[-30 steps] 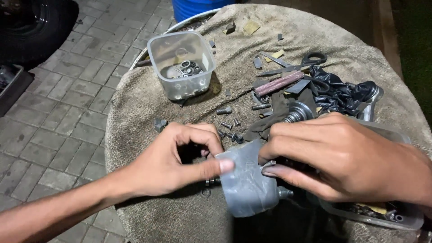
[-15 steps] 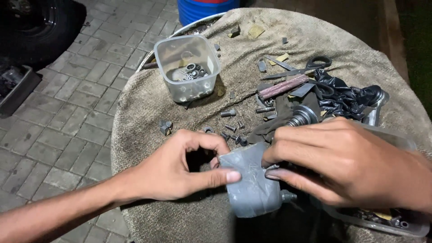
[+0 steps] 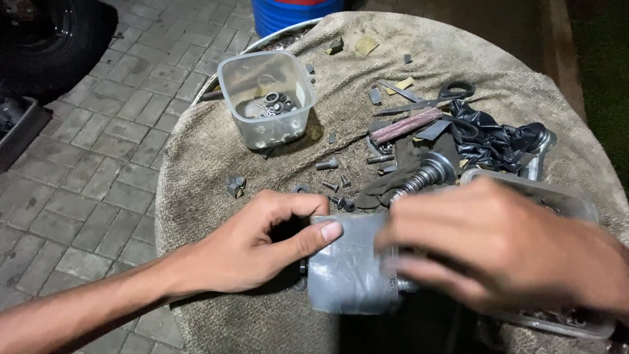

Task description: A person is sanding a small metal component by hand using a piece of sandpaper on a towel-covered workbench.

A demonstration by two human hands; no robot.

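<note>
A grey, plastic-wrapped cylindrical part [image 3: 350, 265] lies on the cloth-covered round table [image 3: 209, 164] near its front edge. My left hand [image 3: 262, 239] grips the part's left end, thumb pressed on the grey wrap. My right hand [image 3: 504, 246] covers the part's right end, fingers curled over it and blurred with motion. A ribbed metal shaft [image 3: 422, 177] pokes out just beyond my right hand.
A clear plastic tub [image 3: 265, 98] with washers and rings stands at the back left. Loose bolts [image 3: 327, 164], scissors [image 3: 432, 98], a reddish rod [image 3: 406, 126], black plastic [image 3: 498, 141] and a clear tray [image 3: 576, 203] crowd the right. Paved floor lies left; a blue barrel [image 3: 295, 10] stands behind.
My right hand has shifted over the part's right end and is now blurred. My left hand keeps its hold with the thumb on the wrap. The view has drifted slightly.
</note>
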